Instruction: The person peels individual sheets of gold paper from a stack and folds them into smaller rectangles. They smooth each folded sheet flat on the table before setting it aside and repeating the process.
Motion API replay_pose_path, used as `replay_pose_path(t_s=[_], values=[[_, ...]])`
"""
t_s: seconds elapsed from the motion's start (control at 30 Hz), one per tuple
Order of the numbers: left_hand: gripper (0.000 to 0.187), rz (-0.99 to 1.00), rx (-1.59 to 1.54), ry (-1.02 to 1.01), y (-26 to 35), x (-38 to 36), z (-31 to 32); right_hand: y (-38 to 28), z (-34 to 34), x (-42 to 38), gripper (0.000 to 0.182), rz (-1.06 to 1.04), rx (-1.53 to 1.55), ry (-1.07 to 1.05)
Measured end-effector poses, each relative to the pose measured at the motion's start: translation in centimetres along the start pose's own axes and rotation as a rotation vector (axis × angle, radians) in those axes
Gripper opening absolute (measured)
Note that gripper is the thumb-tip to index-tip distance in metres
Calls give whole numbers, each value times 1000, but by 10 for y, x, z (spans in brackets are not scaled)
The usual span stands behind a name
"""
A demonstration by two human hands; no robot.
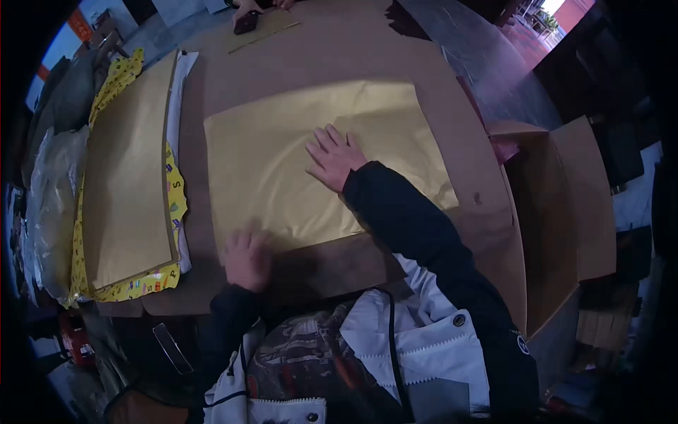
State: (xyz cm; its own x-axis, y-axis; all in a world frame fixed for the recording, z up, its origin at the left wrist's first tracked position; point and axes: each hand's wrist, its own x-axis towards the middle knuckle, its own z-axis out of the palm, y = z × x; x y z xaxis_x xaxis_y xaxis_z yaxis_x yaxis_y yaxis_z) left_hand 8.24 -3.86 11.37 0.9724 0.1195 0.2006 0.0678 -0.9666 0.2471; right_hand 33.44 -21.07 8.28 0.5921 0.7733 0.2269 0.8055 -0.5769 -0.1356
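A large gold-coloured sheet (pixel 268 169), slightly wrinkled, lies in front of me on brown cardboard. My right hand (pixel 335 158) rests palm down near the sheet's middle, fingers spread, holding nothing. At the sheet's near left corner is my left hand (pixel 247 258), blurred by motion. Whether its fingers grip the edge cannot be made out. Left of the sheet lies a stack of similar gold sheets (pixel 131 177) on yellow printed paper (pixel 176 191).
An open cardboard box (pixel 544 233) stands at the table's right edge. Clear plastic wrapping (pixel 53 212) lies at the far left. Across the cardboard-covered table (pixel 311 53), another person's hand (pixel 246 10) holds a dark object beside a smaller gold piece (pixel 265 35).
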Motion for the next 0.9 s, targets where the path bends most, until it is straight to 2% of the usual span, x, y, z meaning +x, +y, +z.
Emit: replay_pose_path(t_s=[0.03,0.1,0.17,0.23,0.3,0.37,0.47,0.57,0.63,0.7,0.77,0.9], values=[[36,5,8,24,-3,1,-3,15,-8,-5,54,3,-6,-66],[35,-16,-21,-21,-7,1,-4,35,-70,-18,56,82,-33,-345],[35,-54,18,-19,-9,1,-9,87,-66,-52,51,136,-29,9],[34,-54,23,13,3,12,-10,120,-97,-89,46,217,-72,202],[31,55,-104,62,14,26,-6,142,-125,-122,41,253,-89,247],[30,102,-159,51,28,38,5,149,-139,-149,39,340,-103,188],[28,173,-227,29,46,52,21,144,-141,-175,37,392,-125,84],[28,198,-186,4,58,54,21,103,-133,-182,34,346,-181,45],[28,232,-147,2,66,57,23,65,-112,-181,32,251,-81,122],[34,232,-136,28,60,55,29,26,-95,-167,34,97,62,-11],[36,237,-93,25,62,54,30,-2,-80,-162,39,31,138,-27],[40,187,-57,-15,66,57,25,10,-52,-162,42,130,93,15]])
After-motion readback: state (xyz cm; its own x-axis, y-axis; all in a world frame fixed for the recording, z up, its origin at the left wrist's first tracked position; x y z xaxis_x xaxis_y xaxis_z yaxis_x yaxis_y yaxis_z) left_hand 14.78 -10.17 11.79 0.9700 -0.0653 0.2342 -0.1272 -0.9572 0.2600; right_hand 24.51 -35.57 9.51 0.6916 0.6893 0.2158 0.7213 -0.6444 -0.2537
